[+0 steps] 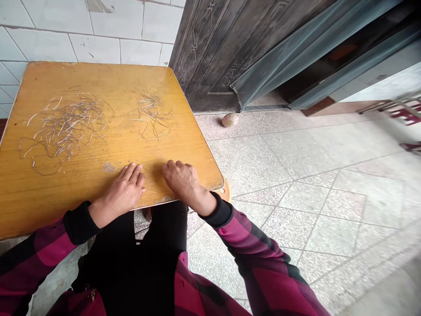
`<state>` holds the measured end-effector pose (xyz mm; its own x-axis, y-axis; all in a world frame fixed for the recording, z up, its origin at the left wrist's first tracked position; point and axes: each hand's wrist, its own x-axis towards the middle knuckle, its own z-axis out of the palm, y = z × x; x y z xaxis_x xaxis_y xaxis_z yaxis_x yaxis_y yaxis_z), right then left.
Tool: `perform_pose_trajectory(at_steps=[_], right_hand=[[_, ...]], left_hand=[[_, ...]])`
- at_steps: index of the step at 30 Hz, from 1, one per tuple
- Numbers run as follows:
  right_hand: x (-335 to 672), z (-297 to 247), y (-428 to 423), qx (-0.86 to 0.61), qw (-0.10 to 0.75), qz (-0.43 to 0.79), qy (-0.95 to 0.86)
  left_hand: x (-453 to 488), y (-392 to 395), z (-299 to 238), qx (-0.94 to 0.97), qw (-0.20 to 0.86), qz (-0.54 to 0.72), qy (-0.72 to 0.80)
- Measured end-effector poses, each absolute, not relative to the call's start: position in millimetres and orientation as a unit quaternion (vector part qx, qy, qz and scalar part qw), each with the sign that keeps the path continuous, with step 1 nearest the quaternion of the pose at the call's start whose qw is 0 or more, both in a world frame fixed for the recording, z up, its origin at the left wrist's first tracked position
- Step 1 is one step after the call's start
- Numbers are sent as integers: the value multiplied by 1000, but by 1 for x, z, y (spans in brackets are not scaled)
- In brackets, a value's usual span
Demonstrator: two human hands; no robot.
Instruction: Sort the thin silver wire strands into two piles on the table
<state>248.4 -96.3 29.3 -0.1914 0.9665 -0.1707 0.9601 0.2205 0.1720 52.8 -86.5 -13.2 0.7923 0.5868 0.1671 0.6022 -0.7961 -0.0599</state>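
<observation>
My left hand (126,186) lies palm down on the near part of a yellow wood-grain tabletop (184,147), fingers slightly spread. My right hand (180,177) rests beside it with its fingers curled down on the surface. Neither hand visibly holds anything. Beyond them, a large tangled pile of thin silver wire strands (66,127) lies on the left of the tabletop. A smaller tangle of the same wire (153,115) lies to its right. Both tangles are apart from my hands.
A white tiled wall (98,26) stands behind the table, and a dark embossed metal door (210,57) stands to its right. A small pale ball (230,120) sits on the speckled tile floor (296,175). An orange round object (226,191) shows under the table's corner.
</observation>
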Motion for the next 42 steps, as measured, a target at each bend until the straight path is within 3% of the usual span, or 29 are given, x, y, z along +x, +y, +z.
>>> perform_pose_trajectory(at_steps=[5,9,12,18,22,29,42], right_hand=[[254,43,-113,594,183,-29,783],[256,41,-122,571,175,-41,801],[261,35,-127,546,115,-57,828],[278,16,-144,482,-155,-163,847],[283,2,-151,455,-249,-184,835],[263,-22,-174,455,-324,-69,827],[220,-41,-190,408,-399,-36,820]], left_hand=[[52,-87,-13,-947,73,-56,-307],[53,-88,-17,-943,55,-74,-320],[54,-89,-22,-936,42,-89,-338],[53,-89,-26,-933,45,-108,-340],[53,-89,-25,-933,50,-113,-338],[57,-91,-23,-930,45,-94,-352],[52,-86,-15,-941,71,-58,-326]])
